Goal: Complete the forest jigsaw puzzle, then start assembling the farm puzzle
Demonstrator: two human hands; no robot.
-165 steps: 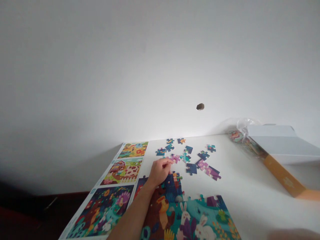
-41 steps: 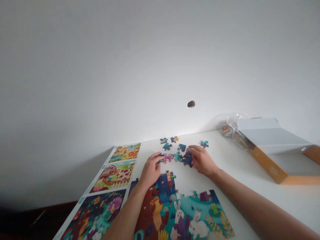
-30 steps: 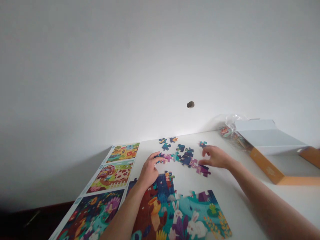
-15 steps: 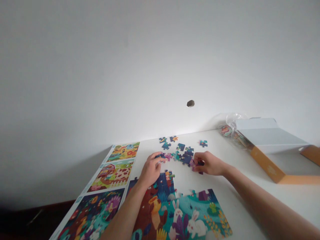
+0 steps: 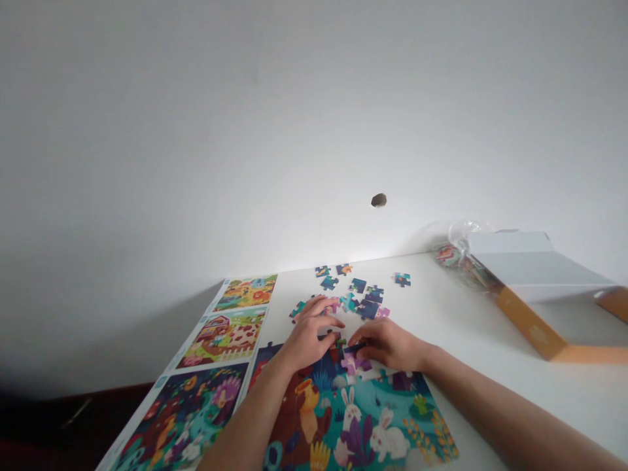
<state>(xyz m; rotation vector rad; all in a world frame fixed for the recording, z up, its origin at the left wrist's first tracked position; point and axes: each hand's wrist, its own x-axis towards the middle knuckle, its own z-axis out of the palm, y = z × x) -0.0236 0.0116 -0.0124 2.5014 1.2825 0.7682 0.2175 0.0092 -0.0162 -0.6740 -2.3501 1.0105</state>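
My right hand (image 5: 390, 343) is closed on a purple and dark blue puzzle piece (image 5: 354, 361), low over the upper edge of the partly joined jigsaw puzzle (image 5: 338, 425). That puzzle shows white rabbits, a brown animal and a frog. At the puzzle's upper left, my left hand (image 5: 314, 333) rests with its fingers spread, thumb near the top edge. Several loose pieces lie beyond the hands, among them a dark blue piece (image 5: 367, 309) and a teal piece (image 5: 349, 302). My left fingers partly cover a pink piece (image 5: 331, 307).
Left of the puzzle lies a printed sheet (image 5: 220, 337) with three animal pictures. An opened orange and white box (image 5: 530, 327) stands at the right, beside a clear plastic bag (image 5: 461, 252) with pieces in it. A white wall (image 5: 294, 131) with a hole rises behind the table.
My right hand has come left and nearer, bringing the purple and dark blue piece from the loose pieces to the puzzle's top edge. My left hand has shifted slightly right and nearer.
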